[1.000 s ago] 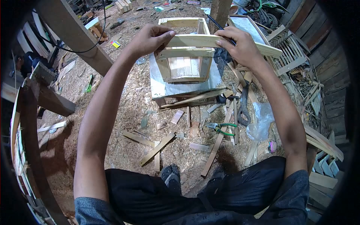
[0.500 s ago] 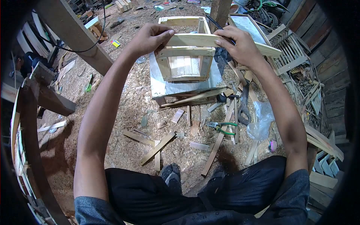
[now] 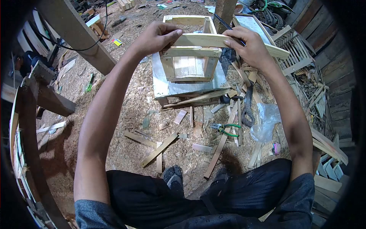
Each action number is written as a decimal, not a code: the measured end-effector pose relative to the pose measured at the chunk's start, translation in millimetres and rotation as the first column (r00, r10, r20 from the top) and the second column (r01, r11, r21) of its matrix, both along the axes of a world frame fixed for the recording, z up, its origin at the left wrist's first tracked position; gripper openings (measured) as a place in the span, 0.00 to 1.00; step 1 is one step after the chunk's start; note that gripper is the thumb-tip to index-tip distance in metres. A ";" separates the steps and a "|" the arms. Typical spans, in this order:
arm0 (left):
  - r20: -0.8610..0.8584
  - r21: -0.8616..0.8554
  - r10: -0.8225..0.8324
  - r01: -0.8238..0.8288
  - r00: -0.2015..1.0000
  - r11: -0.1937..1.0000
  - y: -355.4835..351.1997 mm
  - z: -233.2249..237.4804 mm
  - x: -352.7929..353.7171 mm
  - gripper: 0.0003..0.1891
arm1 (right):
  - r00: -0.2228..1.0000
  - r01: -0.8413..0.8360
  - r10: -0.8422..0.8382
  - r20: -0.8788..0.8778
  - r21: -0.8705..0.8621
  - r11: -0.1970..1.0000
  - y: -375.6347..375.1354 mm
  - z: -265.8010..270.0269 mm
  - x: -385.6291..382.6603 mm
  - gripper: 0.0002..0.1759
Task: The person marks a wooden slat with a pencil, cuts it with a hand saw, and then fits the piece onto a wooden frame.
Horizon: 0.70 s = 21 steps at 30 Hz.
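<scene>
My left hand (image 3: 157, 36) is curled over the left end of a pale wooden slat (image 3: 204, 40), with the thumb and fingertips pinching that end. It has the same grip as a second ago. The slat lies crosswise on the top rim of a small wooden crate (image 3: 189, 65), and its long right end sticks out past the crate's right side. Compared with the earlier frame, the slat seems to have slid very slightly towards my right. It is still flat on the same rim and has not lifted.

The crate stands upright with its open side up on a low table (image 3: 164, 87) topped with sheet metal, and it has not shifted. A second open crate (image 3: 185, 19) sits just behind it on the sawdust floor (image 3: 126, 114).

My right hand (image 3: 249, 47) is closed on the slat just past the crate's right corner, with the fingers on top and the thumb below. A thin dark pencil (image 3: 225, 23) is tucked in the same hand and angles up and away. This hand sits a touch further right along the slat than before, but its grip is the same.

Lower down, loose wood strips lie scattered on the floor. Green-handled pliers (image 3: 225, 129) lie among them, and a crumpled clear plastic bag (image 3: 265, 120) lies to their right. Neither has moved.
</scene>
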State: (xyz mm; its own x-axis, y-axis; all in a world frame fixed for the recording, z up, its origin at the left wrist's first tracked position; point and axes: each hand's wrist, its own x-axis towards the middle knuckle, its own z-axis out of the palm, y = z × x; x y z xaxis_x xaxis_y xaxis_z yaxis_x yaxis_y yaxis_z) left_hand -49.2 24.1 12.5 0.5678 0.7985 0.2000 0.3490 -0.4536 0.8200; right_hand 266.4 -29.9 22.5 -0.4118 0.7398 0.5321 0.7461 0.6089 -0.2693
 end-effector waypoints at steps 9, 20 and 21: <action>-0.037 0.041 0.042 -0.041 0.998 0.998 4.5 -3.8 -4.1 0.20 | 1.000 -0.004 0.004 -0.004 0.029 1.000 3.5 -2.3 -5.8 0.14; -0.157 0.256 0.009 0.032 0.988 0.966 -5.1 1.5 16.8 0.23 | 1.000 -0.024 0.024 -0.003 0.050 0.998 3.9 -2.7 -7.2 0.13; -0.156 0.256 0.008 0.032 0.988 0.966 -3.6 -0.3 20.1 0.23 | 1.000 -0.029 0.030 -0.003 0.057 0.998 4.5 -3.0 -7.2 0.13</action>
State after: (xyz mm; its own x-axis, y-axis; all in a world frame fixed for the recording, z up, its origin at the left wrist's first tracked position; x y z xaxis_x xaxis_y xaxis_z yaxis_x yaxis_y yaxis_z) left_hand -29.1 20.4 12.2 0.6173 0.7245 0.3067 0.4554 -0.6469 0.6116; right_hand 259.2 -25.4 19.6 -0.4309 0.6957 0.5747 0.7267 0.6451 -0.2360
